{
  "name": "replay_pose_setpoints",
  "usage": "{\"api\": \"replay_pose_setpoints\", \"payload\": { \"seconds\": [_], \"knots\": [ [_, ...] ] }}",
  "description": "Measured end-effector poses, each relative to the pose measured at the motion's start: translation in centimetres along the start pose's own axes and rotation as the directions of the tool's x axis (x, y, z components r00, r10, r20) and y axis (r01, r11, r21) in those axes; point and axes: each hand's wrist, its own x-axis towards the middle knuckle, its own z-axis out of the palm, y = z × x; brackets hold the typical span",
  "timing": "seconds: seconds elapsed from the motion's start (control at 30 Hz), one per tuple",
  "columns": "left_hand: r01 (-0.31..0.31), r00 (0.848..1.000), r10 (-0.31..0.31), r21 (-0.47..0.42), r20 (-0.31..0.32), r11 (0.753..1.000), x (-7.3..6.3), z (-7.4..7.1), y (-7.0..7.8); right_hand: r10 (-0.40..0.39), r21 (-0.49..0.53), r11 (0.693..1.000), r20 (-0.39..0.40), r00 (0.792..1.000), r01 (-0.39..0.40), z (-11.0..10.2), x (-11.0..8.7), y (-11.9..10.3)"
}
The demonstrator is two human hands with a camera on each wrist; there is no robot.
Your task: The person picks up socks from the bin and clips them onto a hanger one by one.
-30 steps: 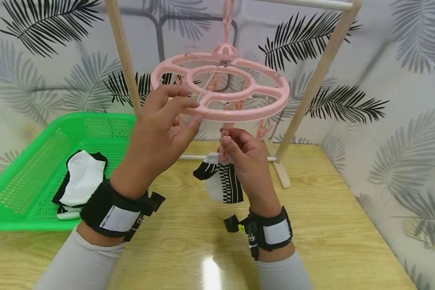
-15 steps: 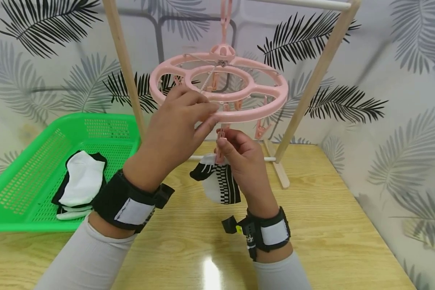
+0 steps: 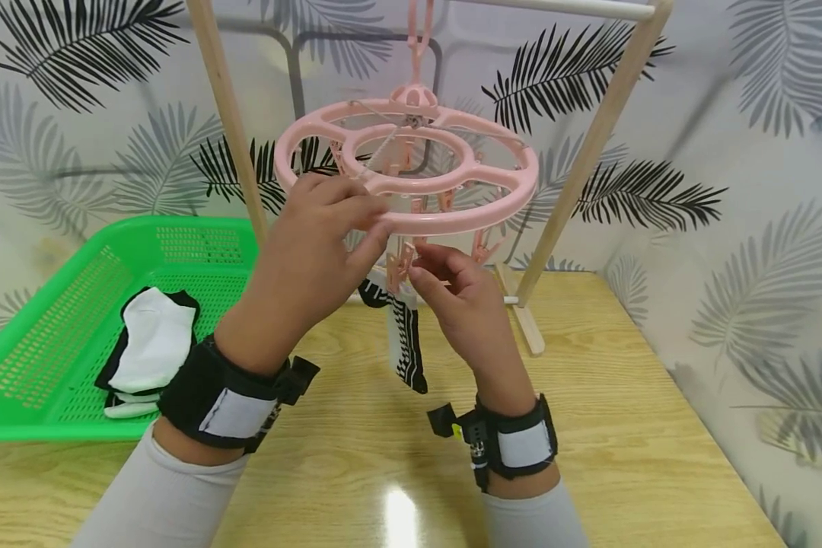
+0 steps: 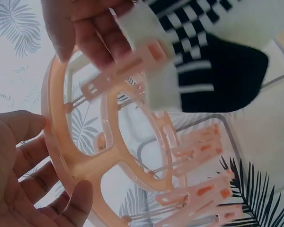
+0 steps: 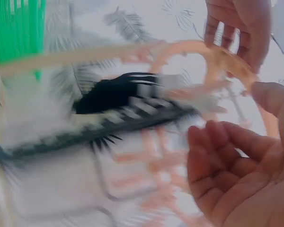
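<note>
A pink round clip hanger (image 3: 466,222) hangs at the centre of the head view. My left hand (image 3: 318,251) grips its near left rim, the thumb in front and fingers behind in the left wrist view. Below the rim, a black-and-white checkered sock (image 3: 406,342) dangles from a pink clothespin (image 4: 125,70) that bites its cuff. Beside that clothespin is my right hand (image 3: 462,293), its fingers loosely bent. In the right wrist view a gap shows between these fingertips (image 5: 195,135) and the blurred sock (image 5: 118,94).
A green basket (image 3: 14,365) stands left, with folded white-and-black socks (image 3: 154,342) in it. A wooden rack with posts (image 3: 592,152) and a white top bar (image 3: 562,7) frames the hanger. More pink clothespins (image 4: 199,194) hang under the ring. The wood table (image 3: 589,426) lies below.
My right hand has let go of the clothespin. The sock and clothespin have turned and swung slightly left. The ring has shifted a little left, with my left hand still at its rim.
</note>
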Motion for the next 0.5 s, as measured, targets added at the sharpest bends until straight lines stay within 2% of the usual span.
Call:
{"api": "replay_pose_setpoints", "payload": {
  "seconds": [0.07, 0.13, 0.2, 0.27, 0.33, 0.4, 0.5],
  "knots": [
    [-0.004, 1.0, 0.004, -0.02, -0.018, 1.0, -0.2, 0.0, -0.3, -0.053, -0.158, 0.986, -0.014, 0.999, 0.05, -0.8, -0.5, -1.0],
    [-0.006, 0.999, 0.004, -0.04, -0.034, 0.999, -0.3, -0.1, -0.5, -0.144, -0.258, 0.958, -0.046, 0.988, 0.128, -1.7, -1.2, -2.1],
    [-0.004, 0.999, 0.002, -0.047, -0.047, 0.999, -0.3, -0.1, -0.7, -0.232, -0.303, 0.934, -0.105, 0.967, 0.192, -2.5, -1.8, -3.0],
    [0.0, 0.998, -0.003, -0.054, -0.057, 0.999, -0.3, -0.1, -1.0, -0.279, -0.304, 0.928, -0.192, 0.941, 0.213, -3.3, -2.2, -3.4],
    [0.0, 0.997, -0.004, -0.065, -0.072, 0.998, -0.3, -0.2, -1.2, -0.269, -0.293, 0.938, -0.28, 0.921, 0.185, -4.0, -2.2, -3.3],
    [-0.006, 0.996, 0.0, -0.077, -0.084, 0.997, -0.3, -0.2, -1.3, -0.219, -0.278, 0.953, -0.353, 0.91, 0.121, -4.4, -2.1, -2.9],
    [-0.023, 0.995, 0.014, -0.096, -0.099, 0.995, -0.2, -0.3, -1.7, -0.113, -0.212, 0.977, -0.405, 0.907, 0.027, -4.8, -1.6, -2.0]
  ]
}}
